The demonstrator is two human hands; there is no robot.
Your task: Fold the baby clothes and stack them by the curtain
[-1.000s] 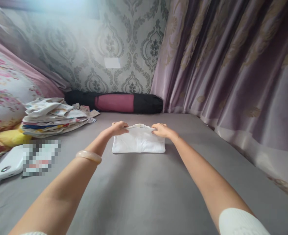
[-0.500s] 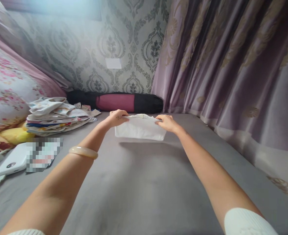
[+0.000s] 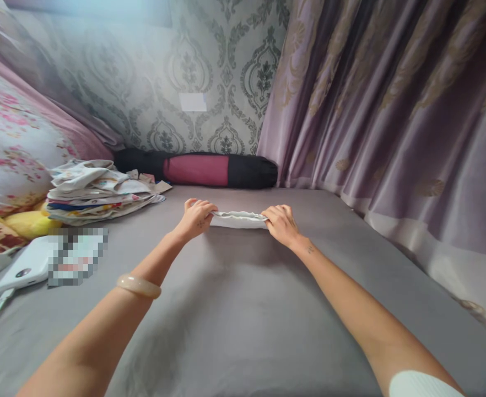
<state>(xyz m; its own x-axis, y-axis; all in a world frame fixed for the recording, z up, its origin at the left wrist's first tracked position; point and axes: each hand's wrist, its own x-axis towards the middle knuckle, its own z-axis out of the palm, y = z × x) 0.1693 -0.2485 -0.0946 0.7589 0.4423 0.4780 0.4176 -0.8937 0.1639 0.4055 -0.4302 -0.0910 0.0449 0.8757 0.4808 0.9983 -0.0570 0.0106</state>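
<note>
Left hand [image 3: 195, 216] pinching one end of the white cloth [image 3: 238, 221], right hand [image 3: 282, 223] the other; both closed on it. Cloth looks folded, spans between my hands over the grey sheet [image 3: 243, 314]; can't tell if its underside touches. I read this as mid-handling of the folded piece. Next move calls for level ends and even pinch so layers don't slip. Clothes stack [image 3: 96, 196] sits left of my grip, well apart.
</note>
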